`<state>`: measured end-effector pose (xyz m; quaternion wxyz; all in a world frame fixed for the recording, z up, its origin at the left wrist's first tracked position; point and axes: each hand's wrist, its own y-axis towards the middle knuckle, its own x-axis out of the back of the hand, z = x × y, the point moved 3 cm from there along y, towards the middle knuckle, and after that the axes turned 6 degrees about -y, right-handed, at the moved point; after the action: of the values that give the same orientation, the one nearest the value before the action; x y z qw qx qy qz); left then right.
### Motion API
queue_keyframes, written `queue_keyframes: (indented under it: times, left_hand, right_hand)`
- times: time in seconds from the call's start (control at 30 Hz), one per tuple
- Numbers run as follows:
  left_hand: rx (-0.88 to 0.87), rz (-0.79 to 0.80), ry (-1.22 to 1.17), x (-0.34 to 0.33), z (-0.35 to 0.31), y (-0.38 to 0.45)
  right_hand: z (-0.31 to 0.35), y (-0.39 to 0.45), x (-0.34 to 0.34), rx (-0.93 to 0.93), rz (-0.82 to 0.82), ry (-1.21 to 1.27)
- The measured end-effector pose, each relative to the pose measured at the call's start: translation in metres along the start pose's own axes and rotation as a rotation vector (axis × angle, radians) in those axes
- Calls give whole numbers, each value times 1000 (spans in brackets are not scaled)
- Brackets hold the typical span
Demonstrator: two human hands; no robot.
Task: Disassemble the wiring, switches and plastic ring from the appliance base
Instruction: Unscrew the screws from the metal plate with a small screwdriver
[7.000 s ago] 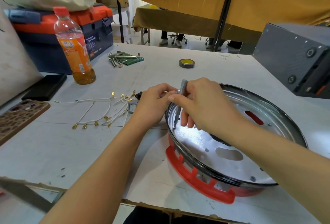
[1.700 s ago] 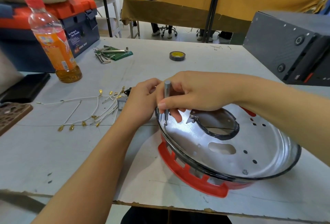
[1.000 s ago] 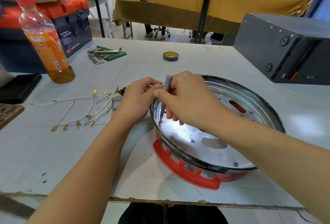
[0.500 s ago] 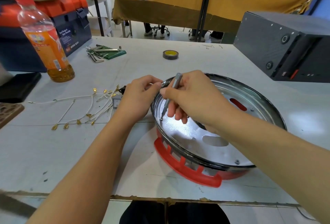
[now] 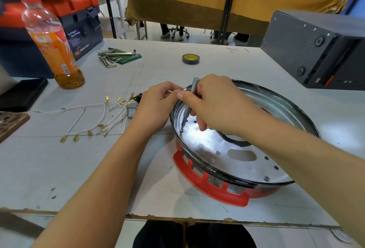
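Unscrewing comes first — my right hand [image 5: 215, 107] pinches the slim grey metal screwdriver [image 5: 188, 105], tip on a screw in the shiny steel appliance base [image 5: 246, 149]; my left hand [image 5: 156, 107] grips its near rim. Next — the red slotted plastic ring [image 5: 207, 184] beneath, I judge.

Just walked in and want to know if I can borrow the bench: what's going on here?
A person is taking apart an appliance base on the table. The right hand holds a small screwdriver with its tip down at the shiny pan's inner left edge, while the left hand steadies the rim. The red plastic ring is still on the base. A bundle of white wires already lies loose to the left.
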<state>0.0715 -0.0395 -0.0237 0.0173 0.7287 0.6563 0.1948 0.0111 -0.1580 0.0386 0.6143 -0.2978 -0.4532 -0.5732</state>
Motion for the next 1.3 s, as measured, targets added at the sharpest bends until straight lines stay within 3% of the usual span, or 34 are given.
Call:
queue_keyframes:
  times: [0.17,0.53,0.7,0.77,0.9,0.97,1.17,1.3]
  left_hand:
    - [13,-2,14,-1,-1,-1]
    - [13,10,22,0,-4,-2]
    - [-135,-136,173,9,-23,-5]
    - [-169,-65,212,20,-37,-7]
    - [13,402,148,38,-54,-14]
    - [40,510,160,39,-58,-15]
    - [110,598,140,37,-68,-13]
    - [53,528,256,30,-76,-13]
  right_hand:
    - [-7,-1,-2,6,71,165]
    - [-2,10,2,145,217,90]
    - [-3,10,2,205,159,-24]
    - [-4,13,4,226,156,-88]
    - [-2,14,7,294,159,-215]
    - [0,14,8,317,186,-277]
    - [-1,14,11,336,162,-388]
    - [-5,12,8,349,75,-469]
